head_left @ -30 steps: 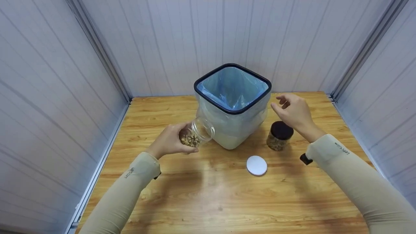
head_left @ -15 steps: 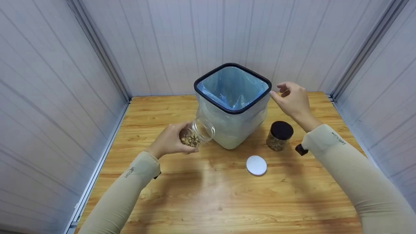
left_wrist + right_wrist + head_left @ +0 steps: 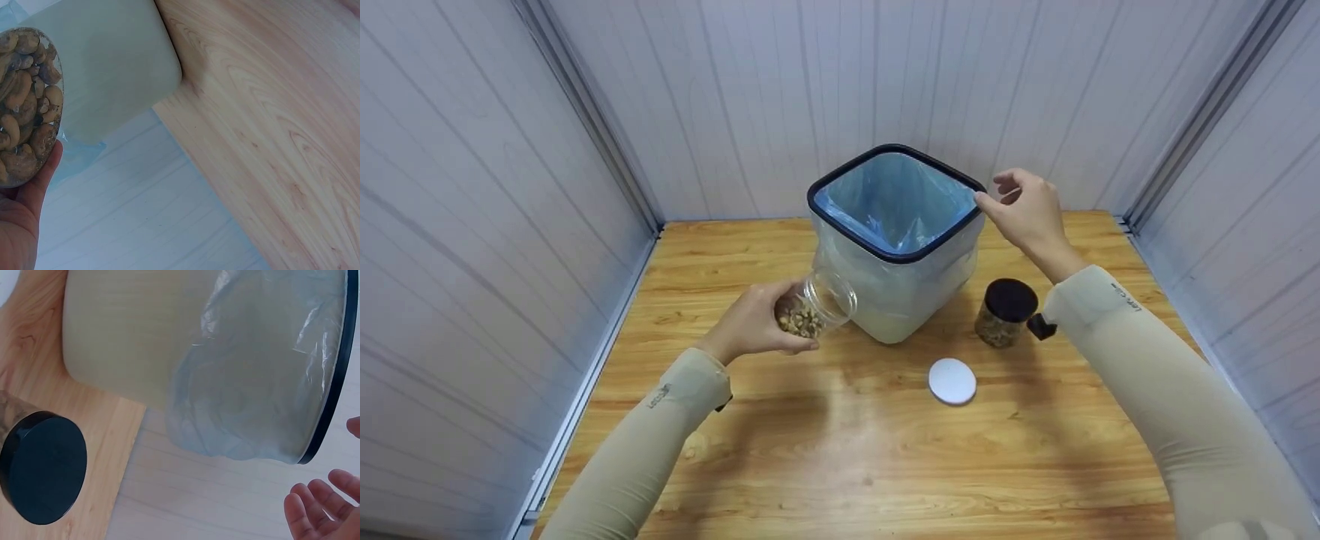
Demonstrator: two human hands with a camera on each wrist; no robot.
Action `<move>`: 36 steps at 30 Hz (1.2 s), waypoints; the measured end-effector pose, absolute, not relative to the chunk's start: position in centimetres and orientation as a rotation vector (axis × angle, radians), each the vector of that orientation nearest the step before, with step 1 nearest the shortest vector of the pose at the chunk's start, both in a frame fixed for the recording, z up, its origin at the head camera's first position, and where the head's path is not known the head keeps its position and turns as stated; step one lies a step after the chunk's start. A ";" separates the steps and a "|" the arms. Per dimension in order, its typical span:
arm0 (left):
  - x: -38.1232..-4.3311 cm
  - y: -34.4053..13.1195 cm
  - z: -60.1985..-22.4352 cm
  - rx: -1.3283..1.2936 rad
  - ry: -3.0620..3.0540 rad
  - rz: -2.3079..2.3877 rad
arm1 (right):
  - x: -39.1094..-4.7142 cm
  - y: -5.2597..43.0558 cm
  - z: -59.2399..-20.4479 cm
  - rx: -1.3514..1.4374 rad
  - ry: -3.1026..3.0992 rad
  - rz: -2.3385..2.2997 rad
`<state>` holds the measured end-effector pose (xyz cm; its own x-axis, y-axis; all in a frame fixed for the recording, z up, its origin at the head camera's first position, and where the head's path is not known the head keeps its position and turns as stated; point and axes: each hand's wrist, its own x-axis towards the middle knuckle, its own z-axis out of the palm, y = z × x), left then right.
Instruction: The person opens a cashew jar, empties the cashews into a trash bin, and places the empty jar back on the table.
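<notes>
Right hand (image 3: 1030, 215) higher than before, beside the black bin rim (image 3: 898, 258)

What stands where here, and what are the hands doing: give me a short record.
Left hand: holds a tilted clear jar, its open mouth toward the bin
Jar contents: nuts
Right hand: holds nothing, at the bin's black rim; touch unclear
Bin: upright, lined with a bag
Lidded jar: upright, right of the bin
White disc: flat on the table
</notes>
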<state>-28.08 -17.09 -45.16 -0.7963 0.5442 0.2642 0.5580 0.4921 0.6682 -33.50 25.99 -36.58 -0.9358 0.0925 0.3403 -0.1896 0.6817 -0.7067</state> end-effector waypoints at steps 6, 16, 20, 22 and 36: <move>-28.1 -17.1 -44.8 -0.982 -2.709 -1.218 | -34.5 25.6 -36.1 0.054 -2.563 1.149; -28.3 -17.1 -44.7 -0.999 -2.690 -1.202 | -36.1 24.7 -36.0 0.006 -2.564 1.181; -28.3 -17.1 -44.4 -1.015 -2.676 -1.219 | -36.6 24.3 -36.1 -0.009 -2.566 1.185; -28.2 -17.0 -44.3 -1.014 -2.674 -1.228 | -36.8 24.1 -36.1 -0.022 -2.571 1.198; -28.1 -17.2 -43.7 -0.973 -2.697 -1.215 | -37.7 23.5 -36.5 -0.053 -2.610 1.202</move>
